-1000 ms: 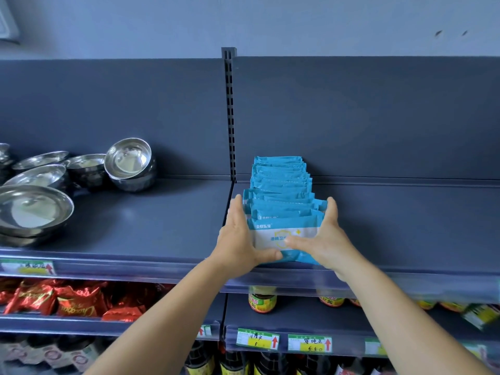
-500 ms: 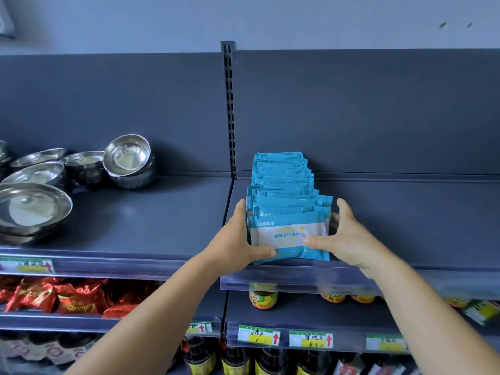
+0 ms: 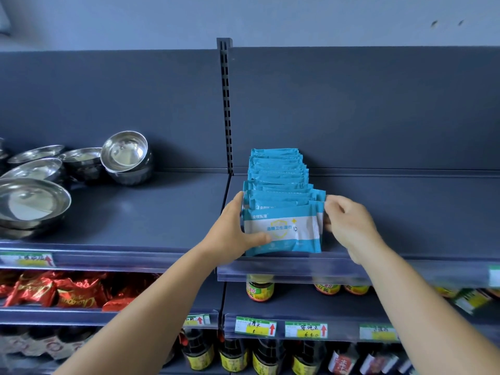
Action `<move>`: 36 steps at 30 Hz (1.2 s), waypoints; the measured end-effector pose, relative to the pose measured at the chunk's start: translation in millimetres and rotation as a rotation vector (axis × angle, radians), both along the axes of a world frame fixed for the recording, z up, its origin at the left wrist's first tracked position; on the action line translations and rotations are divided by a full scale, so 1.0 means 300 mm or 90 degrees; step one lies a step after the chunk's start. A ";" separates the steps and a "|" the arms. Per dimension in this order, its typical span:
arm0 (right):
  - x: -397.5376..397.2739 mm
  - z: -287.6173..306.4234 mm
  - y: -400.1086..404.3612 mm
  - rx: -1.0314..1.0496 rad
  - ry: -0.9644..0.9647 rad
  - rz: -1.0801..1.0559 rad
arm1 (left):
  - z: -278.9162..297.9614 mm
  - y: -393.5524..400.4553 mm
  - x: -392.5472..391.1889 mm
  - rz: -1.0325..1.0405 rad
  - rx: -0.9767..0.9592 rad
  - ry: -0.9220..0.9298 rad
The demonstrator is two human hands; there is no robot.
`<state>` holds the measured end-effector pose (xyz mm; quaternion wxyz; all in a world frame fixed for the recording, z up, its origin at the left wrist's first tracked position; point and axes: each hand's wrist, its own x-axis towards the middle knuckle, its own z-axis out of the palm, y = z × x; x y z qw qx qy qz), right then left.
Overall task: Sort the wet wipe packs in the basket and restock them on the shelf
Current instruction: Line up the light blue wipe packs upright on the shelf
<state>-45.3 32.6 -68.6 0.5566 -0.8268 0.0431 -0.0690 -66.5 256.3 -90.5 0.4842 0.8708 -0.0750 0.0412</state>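
Note:
A row of blue and white wet wipe packs [image 3: 281, 185] stands upright on the dark grey top shelf [image 3: 405, 212], running from the front lip back toward the rear panel. My left hand [image 3: 232, 234] grips the left side of the front packs, thumb across the face of the front pack [image 3: 284, 231]. My right hand [image 3: 349, 223] is at the right edge of the front packs, fingers curled and pinching their edges. No basket is in view.
Steel bowls [image 3: 124, 155] and wide pans [image 3: 29, 204] sit on the left half of the top shelf. Red snack bags [image 3: 54, 290] and jars [image 3: 259, 288] fill the shelf below, dark bottles [image 3: 265, 355] the lowest. A slotted upright [image 3: 226, 104] divides the bays.
My right hand has drawn its thumb off the face of the front pack and shifted to the right edge of the packs, fingers now curled there. The left hand keeps its grip.

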 end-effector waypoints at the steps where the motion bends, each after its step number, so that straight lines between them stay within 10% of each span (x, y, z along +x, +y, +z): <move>1: 0.011 0.002 0.004 0.014 0.005 -0.027 | 0.000 -0.002 0.006 -0.002 0.002 -0.003; 18: 0.098 -0.006 0.041 0.081 0.019 -0.044 | 0.000 0.004 0.003 0.007 -0.045 0.001; 21: 0.035 -0.005 0.043 0.106 0.045 0.161 | 0.006 0.017 -0.001 -0.040 -0.002 0.030; 36: 0.022 -0.027 0.029 -0.146 0.080 0.248 | 0.032 0.014 0.047 -0.101 0.114 0.114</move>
